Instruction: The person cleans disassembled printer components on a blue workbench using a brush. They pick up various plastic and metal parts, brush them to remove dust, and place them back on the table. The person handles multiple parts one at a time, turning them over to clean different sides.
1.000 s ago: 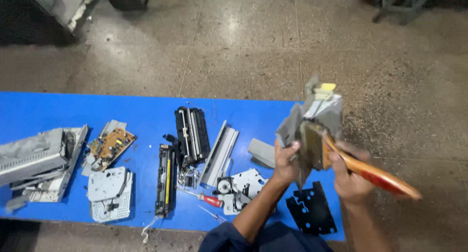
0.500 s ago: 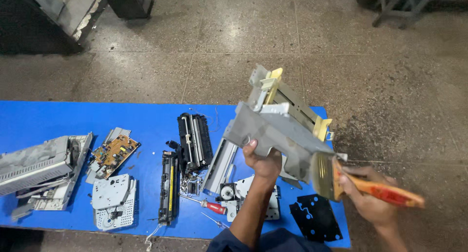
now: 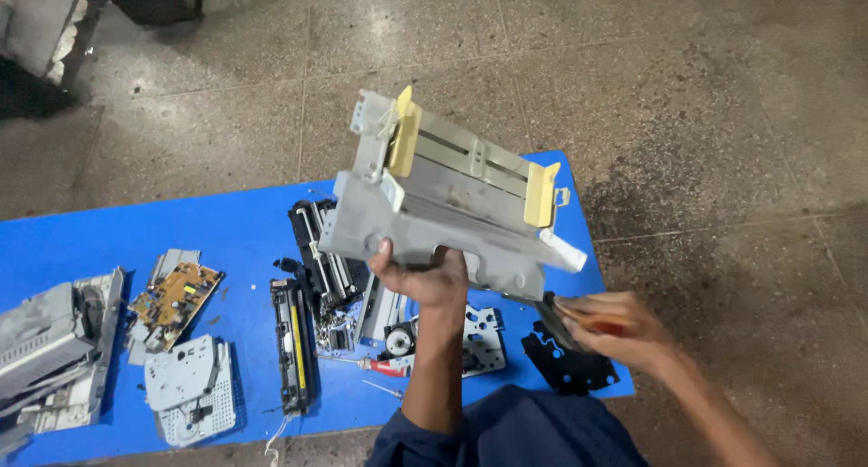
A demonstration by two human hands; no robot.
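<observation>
I saw my left hand point(image 3: 425, 282) gripping the grey metal frame point(image 3: 443, 218) aloft over the blue desk point(image 3: 108, 241); my right hand point(image 3: 615, 327) clutched a brush handle; one-handed, it could have tipped onto the loose parts

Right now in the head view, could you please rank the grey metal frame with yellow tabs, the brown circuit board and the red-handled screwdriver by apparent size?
1. Grey metal frame with yellow tabs, though held nearest the camera.
2. Brown circuit board.
3. Red-handled screwdriver.

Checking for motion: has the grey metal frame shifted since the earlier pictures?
Yes. The grey metal frame, held in the left hand, has moved left from the blue table's right end toward its middle.
</observation>
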